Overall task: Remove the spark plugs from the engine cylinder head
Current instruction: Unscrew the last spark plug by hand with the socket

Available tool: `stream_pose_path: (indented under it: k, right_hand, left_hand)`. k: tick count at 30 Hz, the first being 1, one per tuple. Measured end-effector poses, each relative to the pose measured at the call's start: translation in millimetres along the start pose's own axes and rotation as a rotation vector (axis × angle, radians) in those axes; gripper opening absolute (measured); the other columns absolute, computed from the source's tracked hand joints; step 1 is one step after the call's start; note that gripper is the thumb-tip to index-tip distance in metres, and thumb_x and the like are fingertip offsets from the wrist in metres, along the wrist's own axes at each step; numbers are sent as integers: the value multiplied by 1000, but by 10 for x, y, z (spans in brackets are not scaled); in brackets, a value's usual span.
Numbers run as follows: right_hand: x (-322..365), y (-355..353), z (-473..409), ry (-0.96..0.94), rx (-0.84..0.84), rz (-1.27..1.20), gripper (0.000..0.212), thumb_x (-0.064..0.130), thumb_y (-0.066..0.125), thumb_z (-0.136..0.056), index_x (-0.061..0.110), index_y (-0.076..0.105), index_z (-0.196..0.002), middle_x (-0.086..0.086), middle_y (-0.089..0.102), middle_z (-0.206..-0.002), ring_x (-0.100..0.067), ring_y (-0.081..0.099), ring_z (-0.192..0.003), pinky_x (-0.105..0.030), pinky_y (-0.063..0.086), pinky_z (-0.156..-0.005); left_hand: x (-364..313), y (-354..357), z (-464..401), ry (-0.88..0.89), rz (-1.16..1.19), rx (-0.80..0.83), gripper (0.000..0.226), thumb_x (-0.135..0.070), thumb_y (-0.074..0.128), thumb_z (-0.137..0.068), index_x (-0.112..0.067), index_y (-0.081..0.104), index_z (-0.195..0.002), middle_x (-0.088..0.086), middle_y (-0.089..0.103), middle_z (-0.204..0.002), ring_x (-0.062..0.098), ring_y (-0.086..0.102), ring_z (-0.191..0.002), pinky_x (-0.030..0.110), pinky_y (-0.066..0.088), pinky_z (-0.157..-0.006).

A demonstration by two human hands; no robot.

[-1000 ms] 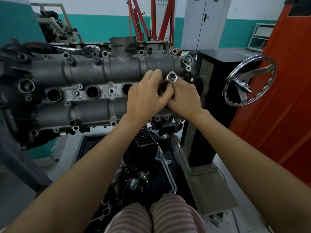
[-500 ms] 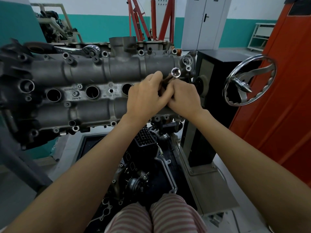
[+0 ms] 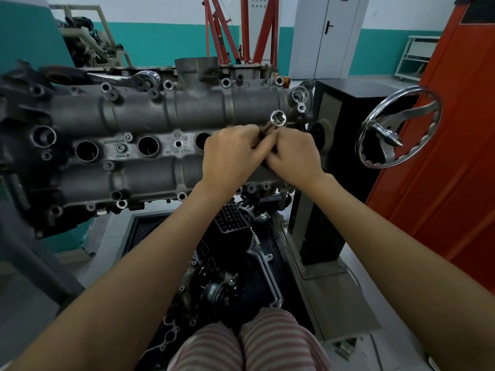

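even indoor light, edges bowed, hands (image 3: 261, 151) blurred.

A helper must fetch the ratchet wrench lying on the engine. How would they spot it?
Start at the grey cylinder head. Along its far top edge, left of centre, lies the ratchet wrench. It is the only shiny chrome tool resting there untouched.

Grey cast head (image 3: 171, 113) lies lengthwise behind both hands, three open plug wells in a row left of them; a shiny socket (image 3: 278, 118) sticks up tilted just above the knuckles
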State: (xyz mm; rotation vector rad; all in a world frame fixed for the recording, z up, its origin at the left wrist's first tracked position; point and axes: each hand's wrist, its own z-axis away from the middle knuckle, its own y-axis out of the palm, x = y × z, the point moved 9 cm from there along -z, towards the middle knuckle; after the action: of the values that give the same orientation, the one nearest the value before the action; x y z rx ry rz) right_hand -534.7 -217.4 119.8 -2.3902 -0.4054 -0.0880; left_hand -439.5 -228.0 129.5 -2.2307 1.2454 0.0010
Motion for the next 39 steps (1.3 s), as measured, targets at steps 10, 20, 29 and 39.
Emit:
stream_pose_path:
  k: [10,20,29,39]
  right_hand:
    - [22,17,-16,-25,14,-8,52,50,30,-77,10,62,-85,-1,62,-71,-14,52,-61,-26,34,-52]
    - [78,-59,17,-67,-42,-78,26,29,44,-82,6,55,-77,8,45,-66,-14,46,-50,-25,31,-46]
    - [-12,18,-17,6,10,-9,39,41,43,-80,8,62,-73,-4,60,-63,-15,47,-54,-22,27,-46]
    - [32,7,-7,-25,3,-44,40,45,35,-79,10,56,-79,10,46,-65,-7,39,-54,-19,29,-46]
  left_hand:
    - [18,29,0,-30,-45,29,35,-38,51,-92,-9,49,-72,-2,49,-58,18,49,-53,34,36,-49]
    - [-15,-11,3,-32,4,12,37,-44,43,-85,-11,46,-70,-4,45,-55,14,44,-49,28,32,-45]
    - [50,6,-1,-38,26,-13,48,-38,58,-89,-12,38,-53,-3,36,-45,15,37,-43,28,28,-46]
    - [3,29,12,-27,-17,29,40,-43,41,-89,-7,52,-74,-2,47,-56,17,47,-51,35,37,-48]
